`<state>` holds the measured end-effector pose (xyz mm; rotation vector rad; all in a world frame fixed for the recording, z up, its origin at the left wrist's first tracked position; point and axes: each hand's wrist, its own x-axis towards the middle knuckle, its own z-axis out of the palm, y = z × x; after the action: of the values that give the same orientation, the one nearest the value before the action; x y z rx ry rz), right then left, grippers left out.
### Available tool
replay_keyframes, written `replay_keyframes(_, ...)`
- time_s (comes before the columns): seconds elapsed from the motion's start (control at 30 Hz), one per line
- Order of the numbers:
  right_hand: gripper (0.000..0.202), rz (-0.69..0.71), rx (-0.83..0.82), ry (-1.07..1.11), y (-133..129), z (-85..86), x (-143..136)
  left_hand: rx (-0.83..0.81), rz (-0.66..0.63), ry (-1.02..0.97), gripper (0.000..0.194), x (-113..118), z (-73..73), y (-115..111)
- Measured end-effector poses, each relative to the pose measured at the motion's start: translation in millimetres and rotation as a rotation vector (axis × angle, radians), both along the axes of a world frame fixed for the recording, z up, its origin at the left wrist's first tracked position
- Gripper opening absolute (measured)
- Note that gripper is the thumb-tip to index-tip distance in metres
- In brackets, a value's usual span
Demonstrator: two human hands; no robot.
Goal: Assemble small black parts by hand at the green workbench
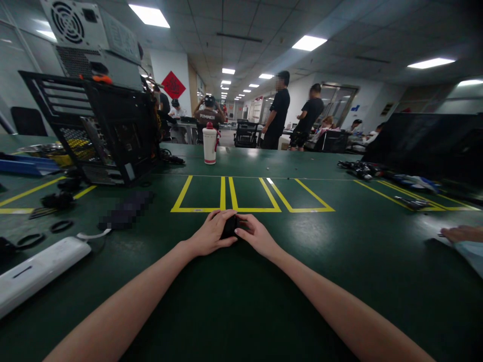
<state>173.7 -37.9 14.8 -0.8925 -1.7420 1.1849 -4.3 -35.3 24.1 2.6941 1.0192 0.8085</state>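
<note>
Head view: both hands meet on the green desk (pixel 339 281), the left hand (pixel 210 234) and right hand (pixel 255 235) closed together around a small black part (pixel 230 226) just short of the yellow boxes (pixel 251 194); what it is cannot be told. It seems gripped for handling; any next move needs a steady two-handed hold

The dark green table mat (pixel 339 251) looks smooth with a soft sheen; the long white plastic power strip (pixel 37 269) looks glossy; the grey metal power-supply box (pixel 90 40) is matt.
</note>
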Motion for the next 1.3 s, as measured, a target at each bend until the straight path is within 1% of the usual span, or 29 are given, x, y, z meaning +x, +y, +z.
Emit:
replay_keyframes(0.13,0.030,0.020,-0.028,0.048,0,-0.2,0,0.003,0.000,-0.003,0.061,0,-0.6,0)
replay_keyframes(0.27,0.028,0.030,-0.018,0.074,0,-1.1,0,0.001,-0.002,-0.006,0.061,0,-1.2,1)
replay_keyframes(0.5,0.040,0.033,-0.006,0.024,2,-0.9,1,0.010,0.002,-0.007,0.060,0,-2.4,1)
replay_keyframes(0.63,0.035,0.025,0.013,0.049,1,-2.1,-1,0.019,0.004,-0.014,0.060,1,-3.3,2)
replay_keyframes(0.8,0.025,0.000,0.023,0.072,2,-3.1,-2,-0.002,-0.002,-0.008,0.061,0,-2.0,1)
replay_keyframes(0.9,0.030,-0.008,0.014,0.052,3,-0.3,0,-0.012,-0.004,-0.003,0.061,0,-1.0,1)
replay_keyframes(1.0,0.035,0.019,-0.007,0.008,2,4.0,2,-0.015,-0.004,-0.002,0.061,0,-0.8,1)
replay_keyframes(1.07,0.035,0.036,-0.021,0.003,1,6.1,2,-0.010,-0.002,-0.003,0.061,0,-0.9,1)
replay_keyframes(1.2,0.031,0.056,-0.049,0.061,-1,7.1,1,-0.007,-0.005,0.001,0.060,0,-0.8,1)
replay_keyframes(1.3,0.025,0.039,-0.039,0.083,0,6.3,0,-0.008,-0.004,0.000,0.061,0,-0.8,1)
